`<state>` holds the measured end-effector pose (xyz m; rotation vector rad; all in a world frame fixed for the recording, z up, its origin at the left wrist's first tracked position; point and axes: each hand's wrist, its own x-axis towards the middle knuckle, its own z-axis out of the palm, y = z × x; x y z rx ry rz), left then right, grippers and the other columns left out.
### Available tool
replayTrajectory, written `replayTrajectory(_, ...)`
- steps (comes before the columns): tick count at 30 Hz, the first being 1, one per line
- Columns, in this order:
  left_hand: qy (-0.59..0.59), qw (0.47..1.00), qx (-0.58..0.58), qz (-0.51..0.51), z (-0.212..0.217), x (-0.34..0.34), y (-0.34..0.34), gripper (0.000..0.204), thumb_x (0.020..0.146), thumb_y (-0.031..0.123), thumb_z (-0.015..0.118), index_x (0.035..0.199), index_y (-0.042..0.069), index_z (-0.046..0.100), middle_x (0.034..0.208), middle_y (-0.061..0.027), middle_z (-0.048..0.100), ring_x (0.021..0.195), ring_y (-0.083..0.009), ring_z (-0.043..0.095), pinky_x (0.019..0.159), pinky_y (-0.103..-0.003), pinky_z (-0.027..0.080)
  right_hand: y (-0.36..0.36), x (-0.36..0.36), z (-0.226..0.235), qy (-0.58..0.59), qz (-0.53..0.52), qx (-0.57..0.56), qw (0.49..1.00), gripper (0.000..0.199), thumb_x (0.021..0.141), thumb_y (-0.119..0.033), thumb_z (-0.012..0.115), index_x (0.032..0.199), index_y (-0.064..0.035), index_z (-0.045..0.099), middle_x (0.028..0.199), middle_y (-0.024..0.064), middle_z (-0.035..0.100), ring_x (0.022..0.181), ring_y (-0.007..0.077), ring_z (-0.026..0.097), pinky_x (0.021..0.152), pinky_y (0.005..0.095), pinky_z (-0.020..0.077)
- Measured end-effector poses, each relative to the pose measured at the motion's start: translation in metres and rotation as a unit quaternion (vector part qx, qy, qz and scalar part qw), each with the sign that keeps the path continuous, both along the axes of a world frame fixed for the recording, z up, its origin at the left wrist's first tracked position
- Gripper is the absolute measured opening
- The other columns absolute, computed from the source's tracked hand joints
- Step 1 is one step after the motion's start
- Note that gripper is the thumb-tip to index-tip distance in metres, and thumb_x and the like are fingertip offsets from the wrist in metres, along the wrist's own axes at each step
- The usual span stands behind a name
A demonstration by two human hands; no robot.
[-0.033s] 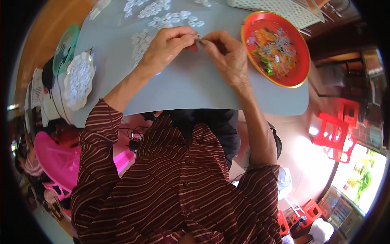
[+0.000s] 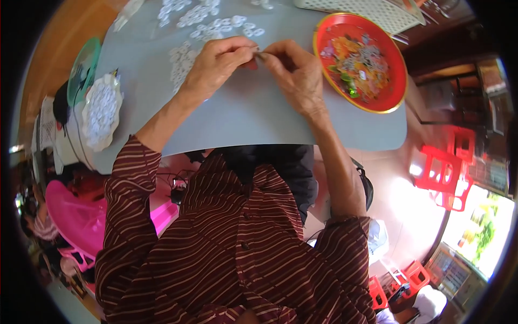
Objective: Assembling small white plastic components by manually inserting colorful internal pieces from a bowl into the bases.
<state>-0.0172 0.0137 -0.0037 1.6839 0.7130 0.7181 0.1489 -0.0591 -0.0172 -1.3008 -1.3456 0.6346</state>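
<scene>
The left hand [image 2: 221, 65] and right hand [image 2: 297, 75] meet above the tabletop [image 2: 237, 121], thumbs and forefingers pinched on one small piece [image 2: 257, 52] between them. It is too small and blurred to name with certainty; the tips press so close together probably because so little of it offers a grip. The remaining fingers curl in, likely to steady the pinch and leave the tips in sight.

White rings [image 2: 182, 63] lie in loose clusters just beside and beyond the left hand, perhaps spread so that single ones are easy to pick out. A plate [image 2: 117, 110] heaped with similar white bits sits farther left, near a green basket [image 2: 93, 53]. The red tray [image 2: 397, 70], with its mixed colourful bits [image 2: 360, 60], stands just beside the right hand, apparently for easy reach; its raised rim should stop them scattering.
</scene>
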Motion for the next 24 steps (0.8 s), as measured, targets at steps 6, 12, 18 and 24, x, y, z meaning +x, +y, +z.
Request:
replayTrajectory(6, 0.003, 1.000, 0.026, -0.008, -0.001, 0.009, -0.010, 0.021, 0.092, 0.016, 0.054, 0.097, -0.004, 0.062, 0.078, -0.0025, 0.062, 0.076, -0.0084, 0.057, 0.074, -0.023, 0.047, 0.003, 0.005, -0.007, 0.097, 0.017, 0.042, 0.994, 0.009, 0.080, -0.006, 0.066, 0.084, 0.0004, 0.061, 0.067, 0.0080, 0.064, 0.058, 0.0116, 0.061, 0.056, 0.0263, 0.0486)
replayTrajectory(12, -0.059, 0.997, -0.033, -0.042, -0.009, 0.023, -0.011, 0.017, 0.089, 0.012, 0.055, 0.094, -0.002, 0.063, 0.076, -0.0014, 0.061, 0.072, -0.0067, 0.055, 0.070, -0.021, 0.046, -0.012, 0.013, 0.012, -0.002, -0.019, -0.011, 1.000, 0.003, 0.084, -0.003, 0.061, 0.086, 0.0000, 0.061, 0.064, 0.0034, 0.061, 0.056, 0.0078, 0.057, 0.051, 0.0223, 0.0464)
replayTrajectory(18, -0.039, 0.996, -0.074, -0.011, -0.014, 0.036, -0.019, 0.015, 0.087, 0.013, 0.057, 0.087, -0.001, 0.063, 0.070, 0.0003, 0.058, 0.068, -0.0070, 0.055, 0.066, -0.021, 0.044, -0.010, 0.083, 0.031, -0.208, -0.112, 0.107, 0.966, 0.009, 0.078, -0.009, 0.063, 0.075, -0.0005, 0.062, 0.065, 0.0152, 0.062, 0.058, 0.0275, 0.064, 0.055, 0.0345, 0.0505)
replayTrajectory(24, -0.036, 0.999, 0.003, -0.019, -0.021, 0.036, -0.020, 0.012, 0.086, 0.011, 0.057, 0.084, 0.000, 0.062, 0.071, 0.0001, 0.059, 0.065, -0.0069, 0.055, 0.062, -0.021, 0.044, -0.012, 0.153, 0.026, -0.424, -0.097, -0.103, 0.894, 0.015, 0.081, -0.014, 0.063, 0.087, -0.0015, 0.067, 0.074, 0.0131, 0.066, 0.068, 0.0225, 0.066, 0.067, 0.0337, 0.0511)
